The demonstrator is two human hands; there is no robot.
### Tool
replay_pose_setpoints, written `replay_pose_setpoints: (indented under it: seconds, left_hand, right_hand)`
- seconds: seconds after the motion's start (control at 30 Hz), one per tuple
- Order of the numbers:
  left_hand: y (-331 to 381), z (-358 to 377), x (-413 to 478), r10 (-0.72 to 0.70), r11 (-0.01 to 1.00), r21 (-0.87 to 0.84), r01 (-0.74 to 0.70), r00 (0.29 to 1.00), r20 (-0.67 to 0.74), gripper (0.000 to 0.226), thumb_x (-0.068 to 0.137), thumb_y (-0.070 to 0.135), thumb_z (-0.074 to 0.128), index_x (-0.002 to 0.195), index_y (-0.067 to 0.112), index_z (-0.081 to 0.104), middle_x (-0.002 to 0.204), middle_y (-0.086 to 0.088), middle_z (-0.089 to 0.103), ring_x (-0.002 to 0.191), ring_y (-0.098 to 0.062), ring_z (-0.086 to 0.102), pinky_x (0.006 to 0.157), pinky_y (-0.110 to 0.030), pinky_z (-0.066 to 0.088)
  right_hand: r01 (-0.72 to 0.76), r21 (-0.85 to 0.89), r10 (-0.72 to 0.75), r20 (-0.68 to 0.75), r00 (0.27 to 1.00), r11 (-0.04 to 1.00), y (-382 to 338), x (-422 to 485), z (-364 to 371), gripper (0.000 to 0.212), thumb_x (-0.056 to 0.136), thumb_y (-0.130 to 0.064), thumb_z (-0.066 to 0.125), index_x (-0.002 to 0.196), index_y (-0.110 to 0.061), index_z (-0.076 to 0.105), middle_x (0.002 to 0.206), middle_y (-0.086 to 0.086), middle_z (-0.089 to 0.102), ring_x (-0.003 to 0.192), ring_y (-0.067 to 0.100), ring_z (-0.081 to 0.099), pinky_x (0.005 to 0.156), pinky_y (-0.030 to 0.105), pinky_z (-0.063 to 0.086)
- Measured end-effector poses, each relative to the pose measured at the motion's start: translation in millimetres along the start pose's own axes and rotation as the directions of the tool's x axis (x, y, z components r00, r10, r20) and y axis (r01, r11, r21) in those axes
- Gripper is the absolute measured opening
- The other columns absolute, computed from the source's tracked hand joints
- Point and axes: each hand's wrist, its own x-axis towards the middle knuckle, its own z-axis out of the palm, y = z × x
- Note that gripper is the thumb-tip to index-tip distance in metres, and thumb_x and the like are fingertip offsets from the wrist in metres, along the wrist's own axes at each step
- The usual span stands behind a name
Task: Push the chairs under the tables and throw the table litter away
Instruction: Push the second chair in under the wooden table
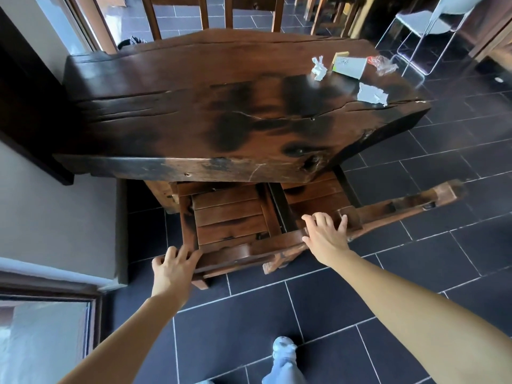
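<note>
Two hands are set on the rail of the chair: the left hand is curled over its near end, the right hand is laid flat, fingers spread. The rail is skewed, its right end farther off. The seat is lodged partly under the table, straight ahead; a second seat is perhaps tucked beside it. Litter is seen at the far right corner, nearer the right hand.

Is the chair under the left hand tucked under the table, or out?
Partly in: the chair seat's front sits beneath the table edge, but several slats and the backrest show outside it.
</note>
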Motion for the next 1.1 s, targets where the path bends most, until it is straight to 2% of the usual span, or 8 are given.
replay_pose_setpoints:
  seconds: [0.13, 0.23, 0.37, 0.47, 0.6, 0.83, 0.97, 1.1]
  left_hand:
    - [3.8, -3.9, -0.9, -0.029, 0.999, -0.040, 0.029, 1.000, 0.006, 0.069, 0.070, 0.034, 0.075, 0.132, 0.033, 0.044, 0.122, 0.003, 0.051, 0.111, -0.023, 0.044, 0.085, -0.038, 0.037]
    - [10.0, -9.0, 1.0, -0.078, 0.996, -0.035, 0.079, 0.997, 0.021, 0.066, 0.078, 0.037, 0.066, 0.136, 0.033, 0.036, 0.127, 0.005, 0.046, 0.116, -0.021, 0.039, 0.091, -0.037, 0.034]
    - [14.8, -9.5, 1.8, -0.172, 0.984, -0.045, 0.174, 0.984, 0.042, 0.062, 0.078, 0.025, 0.065, 0.133, 0.037, 0.039, 0.126, 0.007, 0.046, 0.116, -0.020, 0.037, 0.094, -0.038, 0.031]
    - [17.2, -5.4, 3.2, -0.230, 0.973, -0.016, 0.230, 0.973, 0.028, 0.062, 0.072, 0.014, 0.066, 0.126, 0.038, 0.048, 0.119, 0.007, 0.051, 0.112, -0.021, 0.040, 0.091, -0.040, 0.029]
    - [16.8, -1.3, 6.6, -0.276, 0.961, 0.000, 0.276, 0.961, 0.038, 0.057, 0.067, 0.009, 0.069, 0.117, 0.032, 0.058, 0.112, 0.002, 0.056, 0.106, -0.025, 0.042, 0.087, -0.044, 0.032]
    - [31.8, -16.6, 14.5, -0.358, 0.931, -0.034, 0.364, 0.926, 0.117, 0.040, 0.074, 0.020, 0.059, 0.112, 0.032, 0.055, 0.114, 0.005, 0.054, 0.111, -0.026, 0.041, 0.097, -0.047, 0.022]
    - [38.8, -37.7, 40.0, -0.232, 0.973, 0.089, 0.214, 0.903, 0.362, 0.043, 0.073, 0.047, 0.055, 0.112, 0.030, 0.052, 0.120, 0.008, 0.055, 0.118, -0.019, 0.049, 0.108, -0.043, 0.024]
    - [70.4, -50.8, 81.0, -0.022, 0.956, -0.247, 0.157, 0.882, 0.471, 0.066, 0.064, 0.053, 0.060, 0.124, 0.029, 0.047, 0.126, 0.004, 0.054, 0.118, -0.020, 0.050, 0.094, -0.035, 0.044]
  right_hand:
    - [0.106, -0.011, -0.105, 0.061, 0.993, 0.994, 14.3, 1.6, -4.2, 0.109, 0.070, -0.060, 0.070, 0.150, -0.026, 0.003, 0.154, 0.003, 0.018, 0.144, 0.023, 0.015, 0.108, 0.063, 0.016]
    - [0.082, -0.021, -0.081, 0.036, 0.996, 0.996, 50.8, 8.0, -11.9, 0.118, 0.063, -0.062, 0.074, 0.150, -0.025, 0.004, 0.156, 0.004, 0.017, 0.143, 0.024, 0.016, 0.111, 0.050, 0.021]
    - [0.190, -0.032, -0.183, 0.163, 0.970, 0.981, 96.0, 19.5, -10.3, 0.106, 0.067, -0.044, 0.080, 0.148, -0.027, 0.014, 0.150, 0.002, 0.023, 0.139, 0.026, 0.019, 0.112, 0.054, 0.021]
    - [0.237, -0.021, -0.232, 0.124, 0.965, 0.971, 92.9, 31.1, -7.9, 0.088, 0.069, -0.044, 0.078, 0.140, -0.026, 0.030, 0.135, 0.005, 0.036, 0.121, 0.027, 0.034, 0.101, 0.040, 0.037]
    - [0.223, -0.031, -0.220, 0.080, 0.972, 0.974, 89.3, 36.2, -5.2, 0.074, 0.070, -0.050, 0.075, 0.130, -0.026, 0.040, 0.128, 0.006, 0.039, 0.116, 0.027, 0.037, 0.094, 0.040, 0.040]
    - [0.215, 0.045, -0.212, -0.049, 0.976, 0.976, 91.3, 34.7, 6.8, 0.063, 0.073, -0.025, 0.076, 0.129, -0.027, 0.047, 0.127, 0.006, 0.048, 0.114, 0.028, 0.043, 0.092, 0.039, 0.043]
    - [0.255, 0.110, -0.259, 0.025, 0.966, 0.961, 95.7, 31.3, 1.4, 0.077, 0.074, -0.026, 0.075, 0.139, -0.025, 0.034, 0.138, 0.006, 0.040, 0.125, 0.028, 0.038, 0.102, 0.039, 0.038]
    - [0.270, 0.242, -0.295, 0.074, 0.952, 0.932, 127.1, 39.4, -8.8, 0.094, 0.074, -0.019, 0.077, 0.147, -0.027, 0.018, 0.150, 0.003, 0.027, 0.133, 0.023, 0.037, 0.100, 0.036, 0.044]
